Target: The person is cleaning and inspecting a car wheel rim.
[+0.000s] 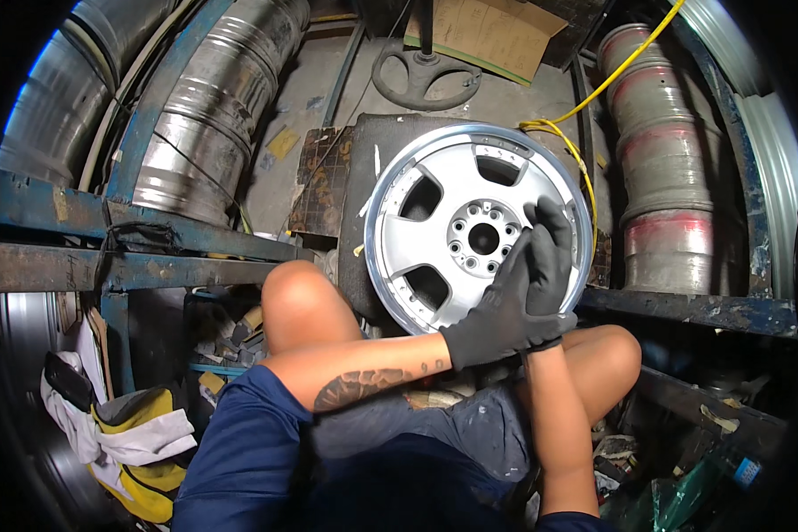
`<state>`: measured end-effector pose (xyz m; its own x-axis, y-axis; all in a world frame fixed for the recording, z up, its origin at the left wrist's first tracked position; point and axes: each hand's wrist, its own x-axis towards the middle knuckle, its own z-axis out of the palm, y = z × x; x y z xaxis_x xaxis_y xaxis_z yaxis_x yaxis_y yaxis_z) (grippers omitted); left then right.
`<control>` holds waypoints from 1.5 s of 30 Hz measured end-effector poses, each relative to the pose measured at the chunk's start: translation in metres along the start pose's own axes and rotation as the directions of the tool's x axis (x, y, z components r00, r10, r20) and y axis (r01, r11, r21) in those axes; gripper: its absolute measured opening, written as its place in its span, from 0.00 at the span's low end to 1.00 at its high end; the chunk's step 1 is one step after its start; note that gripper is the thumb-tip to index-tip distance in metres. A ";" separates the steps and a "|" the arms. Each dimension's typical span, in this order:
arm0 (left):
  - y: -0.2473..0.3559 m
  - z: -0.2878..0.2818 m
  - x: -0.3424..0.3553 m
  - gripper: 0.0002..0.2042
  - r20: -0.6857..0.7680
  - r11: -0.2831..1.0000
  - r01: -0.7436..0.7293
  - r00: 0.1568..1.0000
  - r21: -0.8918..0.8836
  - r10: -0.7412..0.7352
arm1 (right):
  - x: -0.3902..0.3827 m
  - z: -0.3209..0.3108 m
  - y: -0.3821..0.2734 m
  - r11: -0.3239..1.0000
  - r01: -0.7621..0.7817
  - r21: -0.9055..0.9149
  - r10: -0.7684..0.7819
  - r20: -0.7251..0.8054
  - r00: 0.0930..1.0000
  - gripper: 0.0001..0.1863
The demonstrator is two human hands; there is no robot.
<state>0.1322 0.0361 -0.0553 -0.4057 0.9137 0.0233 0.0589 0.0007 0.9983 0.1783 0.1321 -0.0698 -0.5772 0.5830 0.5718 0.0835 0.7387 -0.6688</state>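
A silver alloy wheel rim (417,239) with a polished lip lies face up in front of me on a dark padded support (361,208). Its round centre bore and ring of bolt holes face upward. My left hand (501,310), in a dark grey glove, lies against my right hand over the rim's right side. Its fingers point away from me, stretched along the other glove, and its heel is near the right wrist. My right hand (548,248), gloved alike, has its fingers extended and slightly bent. Part of its palm is hidden. No tool shows in either hand.
Stacked metal wheel barrels (202,133) stand at left, and more with red marks (669,168) at right, within blue metal racks (62,217). A yellow hose (616,75) runs beside the rim. Beyond it are a steering wheel (426,84) and cardboard (488,35). Yellow-and-white cloth (142,434) hangs lower left.
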 end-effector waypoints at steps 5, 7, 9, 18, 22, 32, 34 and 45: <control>-0.003 -0.013 0.002 0.47 0.153 0.984 0.049 0.985 0.172 -0.076 | -0.006 0.027 -0.011 0.518 -0.340 0.785 0.560 -0.012 0.828 0.22; -0.003 -0.015 0.000 0.38 0.143 0.932 -0.177 0.980 0.315 0.138 | -0.006 0.028 -0.011 0.507 -0.337 0.793 0.556 -0.002 0.831 0.23; -0.004 -0.016 -0.002 0.34 0.136 0.930 -0.210 0.975 0.301 0.177 | -0.006 0.026 -0.012 0.490 -0.332 0.806 0.550 0.010 0.835 0.25; 0.010 -0.032 0.004 0.25 0.214 0.923 -0.320 0.937 0.216 0.275 | -0.010 0.017 -0.015 0.394 -0.317 0.863 0.484 0.099 0.870 0.36; 0.012 -0.025 0.001 0.30 0.115 0.933 -0.311 0.949 0.183 0.294 | -0.011 0.012 -0.016 0.369 -0.309 0.877 0.446 0.125 0.887 0.42; -0.004 -0.041 -0.030 0.27 0.280 0.893 -0.419 0.888 0.165 0.365 | -0.068 0.026 -0.012 0.594 -0.362 0.719 0.297 0.222 0.929 0.58; -0.007 -0.039 -0.039 0.27 0.346 0.873 -0.459 0.856 0.164 0.385 | -0.078 -0.004 -0.012 0.716 -0.294 0.633 0.047 0.377 0.925 0.48; -0.019 -0.068 -0.152 0.29 0.878 0.963 -0.245 0.479 0.117 0.015 | -0.202 -0.006 -0.023 0.701 -0.071 0.710 -0.650 0.676 0.348 0.27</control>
<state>0.1307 -0.1307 -0.0742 0.6073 0.7942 -0.0212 0.2626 -0.1755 0.9488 0.2978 -0.0002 -0.1668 -0.8043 -0.5053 0.3127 -0.4775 0.2363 -0.8463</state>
